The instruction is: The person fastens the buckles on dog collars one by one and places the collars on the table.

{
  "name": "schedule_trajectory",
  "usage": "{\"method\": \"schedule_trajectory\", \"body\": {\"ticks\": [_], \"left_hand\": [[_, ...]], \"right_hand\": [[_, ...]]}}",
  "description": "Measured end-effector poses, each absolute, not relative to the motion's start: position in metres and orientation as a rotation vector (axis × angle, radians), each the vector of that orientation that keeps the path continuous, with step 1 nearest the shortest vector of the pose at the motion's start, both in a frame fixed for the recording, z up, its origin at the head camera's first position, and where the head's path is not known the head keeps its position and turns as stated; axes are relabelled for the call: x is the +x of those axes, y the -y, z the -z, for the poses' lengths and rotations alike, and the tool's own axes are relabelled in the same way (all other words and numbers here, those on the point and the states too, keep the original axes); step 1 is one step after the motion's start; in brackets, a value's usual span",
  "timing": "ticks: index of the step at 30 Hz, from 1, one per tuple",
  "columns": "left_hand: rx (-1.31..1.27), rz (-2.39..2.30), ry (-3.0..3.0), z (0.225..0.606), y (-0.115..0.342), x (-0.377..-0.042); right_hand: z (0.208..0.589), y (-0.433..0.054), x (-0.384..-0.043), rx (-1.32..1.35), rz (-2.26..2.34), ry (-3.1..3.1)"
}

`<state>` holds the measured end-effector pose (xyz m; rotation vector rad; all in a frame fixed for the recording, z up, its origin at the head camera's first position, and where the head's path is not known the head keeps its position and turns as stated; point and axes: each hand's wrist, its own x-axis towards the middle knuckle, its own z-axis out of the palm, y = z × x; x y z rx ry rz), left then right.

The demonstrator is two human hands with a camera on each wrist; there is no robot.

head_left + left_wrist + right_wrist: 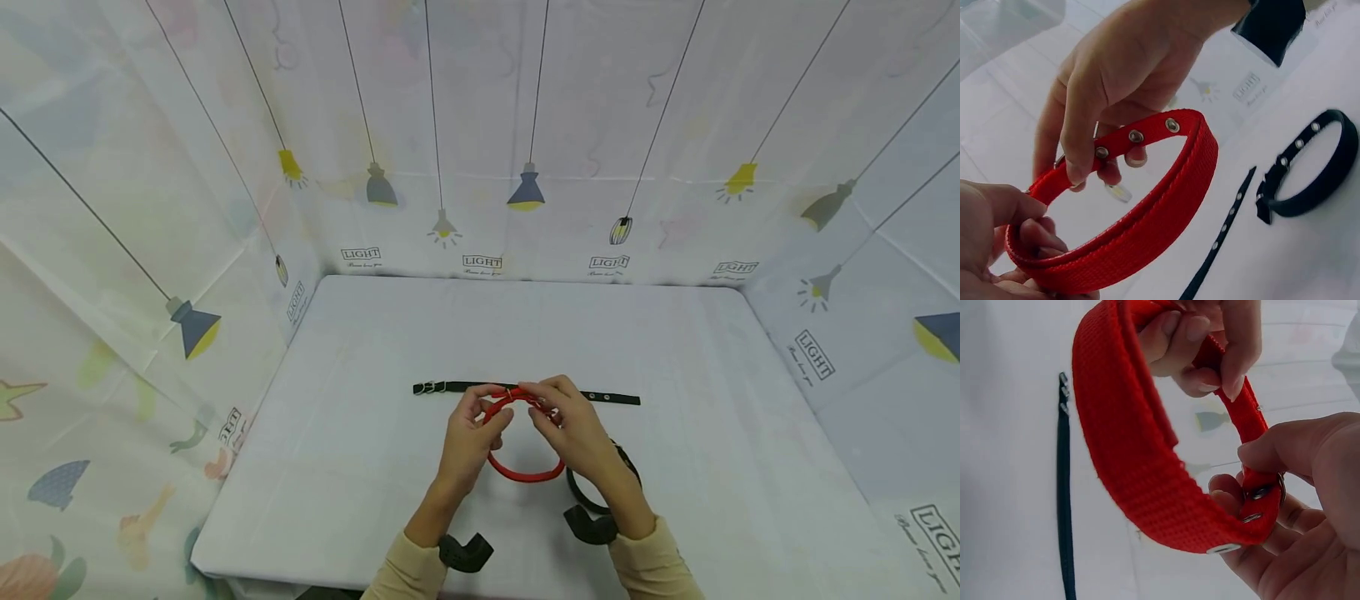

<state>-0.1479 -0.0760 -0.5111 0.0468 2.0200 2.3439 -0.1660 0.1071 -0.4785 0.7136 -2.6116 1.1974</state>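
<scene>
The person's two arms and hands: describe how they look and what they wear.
The left hand and right hand are gloveless. The beige fabric left sleeve and matching right sleeve end short of the hands. A curved, black left wrist piece and similar right wrist piece sit near the cuffs. No cables show.

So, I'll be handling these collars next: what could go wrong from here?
The red collar is held between the left hand and right hand, so a loosened grip could drop it onto the white table. The looped black collar shows partly under the right forearm in the head view; lowering that might nudge it. The flat black strap lies beyond the hands and might get brushed.
</scene>
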Motion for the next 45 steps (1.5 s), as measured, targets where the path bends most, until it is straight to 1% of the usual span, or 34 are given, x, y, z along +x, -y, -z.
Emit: {"method": "schedule_trajectory", "body": {"ticks": [11, 14, 17, 20, 30, 38, 45], "left_hand": [[0.034, -2.051, -2.454, 0.537, 0.081, -0.155], [0.081, -1.861, -2.721, 0.547, 0.083, -0.158], [0.106, -1.571, -2.989, 0.556, 0.084, -0.160], [0.101, -1.382, -3.079, 0.564, 0.083, -0.160], [0.110, -1.193, -3.071, 0.579, 0.077, -0.164], [0.082, -1.075, -3.035, 0.590, 0.077, -0.167], [0.067, -1.105, -3.025, 0.593, 0.080, -0.168]], "right_hand": [[0.508, -0.105, -0.176, 0.651, -1.085, 2.692], [0.519, -0.104, -0.181, 0.638, -1.044, 2.728], [0.531, -0.103, -0.183, 0.619, -0.931, 2.775], [0.543, -0.101, -0.185, 0.602, -0.804, 2.816], [0.577, -0.097, -0.189, 0.676, -0.694, 2.837], [0.584, -0.096, -0.188, 0.641, -0.696, 2.945], [0.583, -0.100, -0.188, 0.692, -0.659, 2.884]]}}
